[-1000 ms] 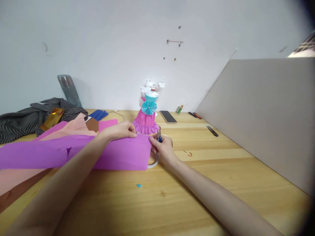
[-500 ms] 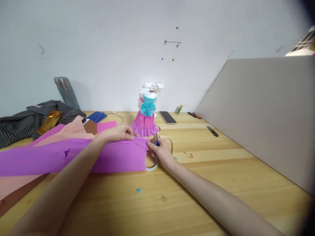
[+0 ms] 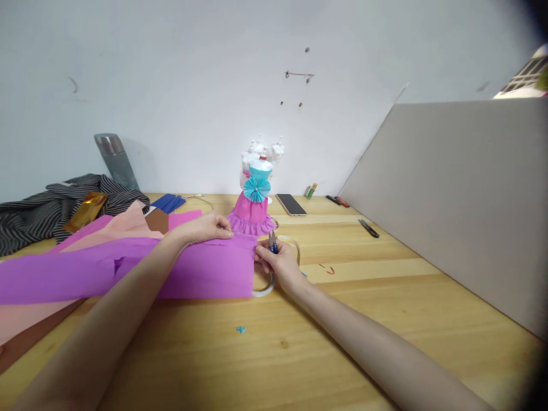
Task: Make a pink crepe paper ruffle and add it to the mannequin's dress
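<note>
A long sheet of purple crepe paper lies across the table in front of me. My left hand is closed in a pinch at its top edge. Beside the sheet's right end, my right hand holds small scissors with blue on them, their blades pointing up and away; its fingertips are at the paper's corner. A pale ribbon loop lies partly under that hand. Just beyond stands a small dress form in a pink skirt with a purple ruffle and a turquoise pleated rosette.
Peach paper, a striped cloth and a tilted bottle are on the left. At the back lies a phone. A dark cutter lies near the grey panel on the right. Turquoise scraps lie in front.
Hardly anything differs. The sheet's top right edge lies slightly lower and flatter, and the view has shifted a little. Both hands keep their places.
</note>
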Available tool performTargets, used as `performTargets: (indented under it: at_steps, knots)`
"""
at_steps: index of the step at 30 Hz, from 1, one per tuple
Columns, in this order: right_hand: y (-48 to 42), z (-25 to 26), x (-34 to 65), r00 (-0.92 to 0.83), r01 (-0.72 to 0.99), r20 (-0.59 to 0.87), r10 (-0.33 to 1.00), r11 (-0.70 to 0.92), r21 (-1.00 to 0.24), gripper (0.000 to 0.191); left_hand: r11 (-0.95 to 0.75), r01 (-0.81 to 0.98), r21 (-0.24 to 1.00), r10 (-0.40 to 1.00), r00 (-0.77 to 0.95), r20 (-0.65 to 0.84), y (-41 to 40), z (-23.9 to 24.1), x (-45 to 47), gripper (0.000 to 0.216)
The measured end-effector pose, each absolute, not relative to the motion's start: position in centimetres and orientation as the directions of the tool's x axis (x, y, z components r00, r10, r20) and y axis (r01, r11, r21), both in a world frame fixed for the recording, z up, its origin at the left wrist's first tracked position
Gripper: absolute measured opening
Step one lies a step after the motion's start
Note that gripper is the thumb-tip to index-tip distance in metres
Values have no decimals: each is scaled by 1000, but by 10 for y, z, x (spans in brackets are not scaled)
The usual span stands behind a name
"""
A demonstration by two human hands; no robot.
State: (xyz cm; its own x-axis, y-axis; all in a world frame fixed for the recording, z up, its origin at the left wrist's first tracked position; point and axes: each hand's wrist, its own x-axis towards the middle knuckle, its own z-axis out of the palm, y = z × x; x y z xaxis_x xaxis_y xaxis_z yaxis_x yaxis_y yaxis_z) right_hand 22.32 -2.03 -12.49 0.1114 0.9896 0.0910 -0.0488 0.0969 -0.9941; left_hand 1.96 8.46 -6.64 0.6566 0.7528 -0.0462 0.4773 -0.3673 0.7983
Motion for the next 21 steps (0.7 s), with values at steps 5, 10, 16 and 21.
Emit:
performTargets:
  at_steps: [5, 10, 16, 21]
  knots:
    - [-24, -129, 222, 110, -49, 82, 991, 88, -995, 30, -292, 405, 866, 796, 605, -15, 88, -71, 12, 17]
    - [-27, -131, 220, 115, -50, 64, 991, 70, -996, 31, -137, 331, 934, 864, 501, -51, 81, -84, 5, 25]
    - [-29, -131, 219, 97, -14, 64, 993, 66, -998, 30, 25, 247, 969, 912, 391, -123, 77, -104, 2, 33]
    - [-29, -134, 221, 67, 39, 87, 994, 84, -996, 28, 97, 209, 973, 933, 322, -162, 72, -101, 2, 30]
